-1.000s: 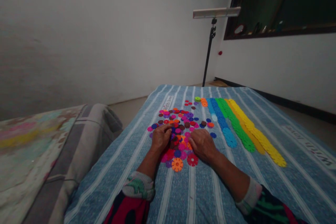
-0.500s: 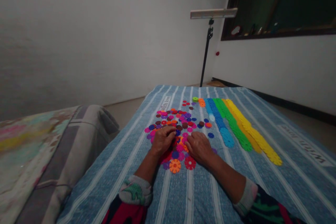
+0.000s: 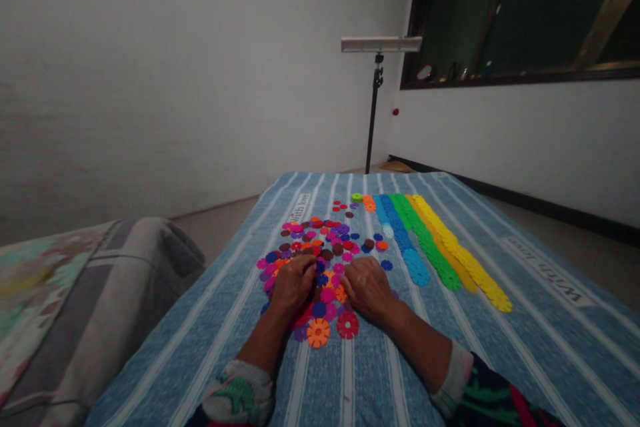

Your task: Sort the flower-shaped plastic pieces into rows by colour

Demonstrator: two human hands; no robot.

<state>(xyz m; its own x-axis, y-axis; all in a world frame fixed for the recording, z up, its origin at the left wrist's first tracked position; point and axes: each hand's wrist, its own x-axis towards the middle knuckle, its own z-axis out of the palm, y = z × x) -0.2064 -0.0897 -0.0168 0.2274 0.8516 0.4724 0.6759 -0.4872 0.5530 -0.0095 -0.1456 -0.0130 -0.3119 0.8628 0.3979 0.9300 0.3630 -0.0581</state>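
Observation:
My left hand (image 3: 293, 285) lies palm down on a pile of loose flower-shaped plastic discs (image 3: 320, 250) in pink, purple, red, orange and brown, its fingers curled onto the discs. My right hand (image 3: 367, 289) rests beside it on the same pile, fingers bent down among the pieces. What either hand holds is hidden under the fingers. An orange disc (image 3: 319, 332) and a red disc (image 3: 347, 325) lie just in front of my wrists. To the right run rows of discs: blue (image 3: 406, 247), green (image 3: 429, 243) and yellow (image 3: 463, 257).
Everything lies on a blue striped sheet (image 3: 500, 347) over a bed. A folded grey and patterned blanket (image 3: 75, 320) sits at the left. A light bar on a black stand (image 3: 373, 107) rises by the far wall, with a dark window (image 3: 525, 7) at the right.
The camera has tilted and shifted, so the scene slid left and down. Both hands stay on the disc pile, the left fingers shifting slightly among the pieces.

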